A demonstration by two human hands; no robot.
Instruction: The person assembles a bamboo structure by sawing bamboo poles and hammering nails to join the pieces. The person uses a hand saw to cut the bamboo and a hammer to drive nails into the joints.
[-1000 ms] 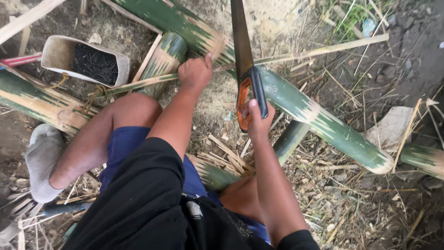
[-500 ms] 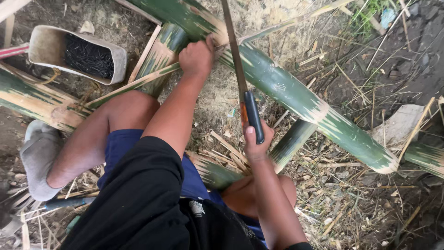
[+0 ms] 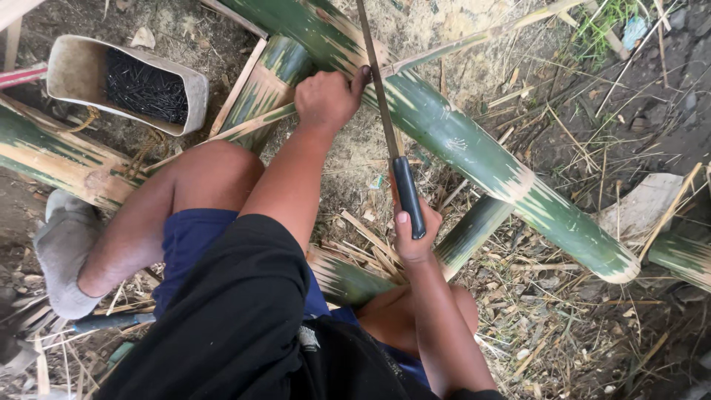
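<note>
While my right hand (image 3: 413, 231) grips the dark handle of the handsaw (image 3: 391, 141), low of centre in the frame, the blade now stands almost edge-on and upright against the thick green bamboo pole (image 3: 474, 152); a second ago it leaned flatter, showing its broad face, so I judge the stroke has come back square to the cut. My left hand (image 3: 326, 100) is closed in a fist on the pole just left of the blade, the thumb touching the steel. That pole runs from upper centre down to the right, glossy green with pale scraped bands at its joints. Shorter bamboo lengths (image 3: 263, 85) lie crossed beneath it. At upper left sits a cut plastic container (image 3: 78, 70) of dark nails (image 3: 144, 85), on bare soil.
</note>
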